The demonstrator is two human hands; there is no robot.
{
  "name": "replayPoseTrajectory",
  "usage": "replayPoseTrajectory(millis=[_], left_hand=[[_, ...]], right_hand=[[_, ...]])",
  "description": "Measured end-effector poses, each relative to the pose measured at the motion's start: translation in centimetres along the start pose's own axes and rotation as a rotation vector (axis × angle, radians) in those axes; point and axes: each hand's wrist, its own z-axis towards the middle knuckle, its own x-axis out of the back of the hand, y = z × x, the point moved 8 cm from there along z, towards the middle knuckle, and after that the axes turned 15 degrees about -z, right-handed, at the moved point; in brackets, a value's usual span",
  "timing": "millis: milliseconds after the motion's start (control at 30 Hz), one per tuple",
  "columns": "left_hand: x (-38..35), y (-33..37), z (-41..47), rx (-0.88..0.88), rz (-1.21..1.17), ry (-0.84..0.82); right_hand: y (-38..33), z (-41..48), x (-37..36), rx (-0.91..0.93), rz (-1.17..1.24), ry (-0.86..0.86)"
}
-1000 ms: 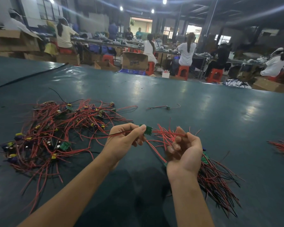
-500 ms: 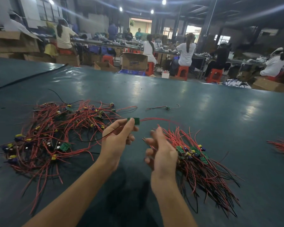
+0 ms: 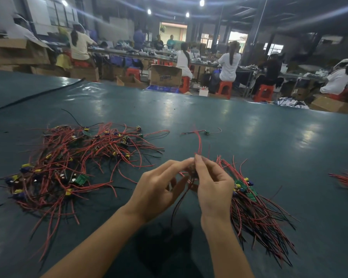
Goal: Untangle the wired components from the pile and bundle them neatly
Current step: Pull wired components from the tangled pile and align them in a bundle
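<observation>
Over the dark green table (image 3: 249, 137), one wired component (image 3: 199, 141) is pinched upright between left hand (image 3: 157, 189) and right hand (image 3: 213, 185), with the tangled pile (image 3: 72, 161) spread well to the left and the sorted bundle (image 3: 255, 209) laid just beside the right hand.

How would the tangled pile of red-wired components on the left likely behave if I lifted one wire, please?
Probably floppy: the tangled pile lies in loose curves. Likely to snag: its wires cross one another, so neighbours may drag along. Seemingly light: its parts, like the green board, are small.
</observation>
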Motion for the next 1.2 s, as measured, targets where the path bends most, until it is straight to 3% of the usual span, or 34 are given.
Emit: replayPoseTrajectory(millis=[267,400,500,600,700,833,1000,1200], left_hand=[[1.8,-2.9,0.0,0.272,0.161,0.068],[4.1,-5.5,-0.7,0.445,0.384,0.098],[5.6,-8.6,-2.2,0.722,0.566,0.035],[6.3,-11.1,-4.2,0.952,0.688,-0.091],[6.3,-12.1,-4.8,1.026,0.639,-0.114],[6.7,-12.7,-5.1,1.072,0.586,-0.071],[7.9,-14.3,-6.3,1.195,0.618,-0.107],[8.5,-15.2,-5.9,1.159,0.673,-0.136]], right_hand=[[0.0,2.0,3.8,0.053,-0.26,0.12],[-0.4,1.7,4.1,0.123,-0.752,0.117],[0.4,1.2,3.6,0.081,-1.181,0.063],[0.6,0.9,3.1,0.068,-1.325,0.03],[0.2,0.8,3.1,0.092,-1.309,0.073],[-0.9,-0.1,2.1,0.266,-1.098,0.137],[-0.4,-1.6,-1.4,0.389,-0.873,-0.063],[0.3,-2.4,-2.6,0.414,-0.83,-0.147]])
